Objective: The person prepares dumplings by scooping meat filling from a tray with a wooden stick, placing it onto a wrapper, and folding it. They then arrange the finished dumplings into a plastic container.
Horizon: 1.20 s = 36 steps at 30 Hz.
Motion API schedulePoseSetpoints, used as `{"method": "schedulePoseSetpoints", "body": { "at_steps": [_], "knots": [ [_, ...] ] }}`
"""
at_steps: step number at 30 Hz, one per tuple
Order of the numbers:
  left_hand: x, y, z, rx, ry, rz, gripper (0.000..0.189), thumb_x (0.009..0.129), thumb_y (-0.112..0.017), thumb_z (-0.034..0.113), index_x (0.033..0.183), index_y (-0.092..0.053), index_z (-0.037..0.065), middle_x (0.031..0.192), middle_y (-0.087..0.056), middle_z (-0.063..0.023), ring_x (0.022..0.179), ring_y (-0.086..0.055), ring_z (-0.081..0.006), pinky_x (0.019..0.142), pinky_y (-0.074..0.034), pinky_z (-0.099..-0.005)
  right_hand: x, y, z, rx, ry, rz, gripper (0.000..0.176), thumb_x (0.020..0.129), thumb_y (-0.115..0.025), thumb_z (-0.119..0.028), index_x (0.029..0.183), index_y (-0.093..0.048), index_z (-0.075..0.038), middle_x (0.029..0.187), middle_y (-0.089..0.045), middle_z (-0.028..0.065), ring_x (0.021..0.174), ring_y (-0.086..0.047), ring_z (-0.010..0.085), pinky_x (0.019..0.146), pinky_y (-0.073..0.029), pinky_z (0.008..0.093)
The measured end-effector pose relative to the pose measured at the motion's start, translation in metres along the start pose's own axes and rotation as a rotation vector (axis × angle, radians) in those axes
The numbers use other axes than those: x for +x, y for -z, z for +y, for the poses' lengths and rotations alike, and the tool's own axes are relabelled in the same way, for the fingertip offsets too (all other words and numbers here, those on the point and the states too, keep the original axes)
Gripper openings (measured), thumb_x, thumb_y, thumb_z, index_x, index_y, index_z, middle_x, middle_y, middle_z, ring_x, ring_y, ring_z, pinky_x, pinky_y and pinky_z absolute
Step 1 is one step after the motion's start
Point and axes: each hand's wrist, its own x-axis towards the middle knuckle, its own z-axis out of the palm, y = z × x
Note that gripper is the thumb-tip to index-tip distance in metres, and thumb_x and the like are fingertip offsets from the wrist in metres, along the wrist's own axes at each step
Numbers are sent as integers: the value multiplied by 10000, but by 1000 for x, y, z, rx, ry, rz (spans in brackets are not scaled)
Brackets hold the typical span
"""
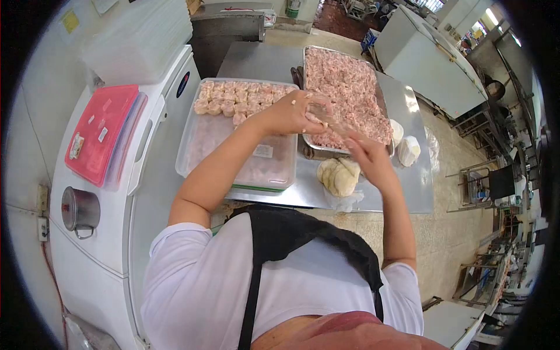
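My left hand is raised over the near left corner of the meat tray, its fingers curled round a small dumpling that they mostly hide. From the right, my right hand grips a thin flat tool, blurred, its tip reaching to the left hand. Pinkish minced meat fills the metal tray beneath. Rows of open-topped dumplings cover the far part of a clear plastic container lid, left of my left hand. Below my right hand lies a pale stack of dough wrappers on plastic.
Two white wrapped lumps sit right of the tray on the steel table. On the left, a white freezer bears a pink lid, a metal mug and stacked clear containers.
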Motion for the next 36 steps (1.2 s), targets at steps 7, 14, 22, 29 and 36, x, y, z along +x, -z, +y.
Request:
{"method": "schedulePoseSetpoints", "body": {
  "at_steps": [7,14,22,29,36],
  "knots": [
    [-48,21,-5,102,265,96,625,650,-805,469,1132,-629,112,1181,-557,-237,1137,-525,-375,975,-413,-417,18,-17,-54,-500,99,-86,247,898,-622,-203,1118,-670,-102,862,-650,137,737,-638,299,652,-495,380],
    [-75,36,-16,-28,160,94,598,663,-830,382,1121,-628,56,1077,-652,-136,1028,-605,-265,934,-443,-340,34,-21,-86,-401,113,-121,280,916,-584,-185,1146,-625,-31,1000,-659,180,837,-645,355,734,-505,389],
    [-120,63,-17,33,471,200,595,670,-825,337,1156,-622,61,1161,-628,-129,1064,-593,-235,934,-451,-319,35,-63,-41,-355,79,-158,308,946,-526,-233,1145,-613,-14,1046,-654,200,970,-617,373,844,-475,423],
    [-194,79,-117,637,524,526,539,712,-735,262,1199,-584,85,1060,-646,-181,1018,-609,-339,861,-485,-419,-32,-22,64,-37,-312,51,309,980,-514,-234,1176,-631,-26,670,-502,-48,558,-413,33,499,-336,195],
    [-159,47,-90,441,642,454,725,741,-708,234,1376,-395,78,1087,-620,-260,1010,-599,-415,880,-476,-445,-87,-3,100,233,-554,125,315,1001,-487,-284,1178,-624,-62,587,-386,-91,448,-304,-6,392,-209,176]
  ]
}}
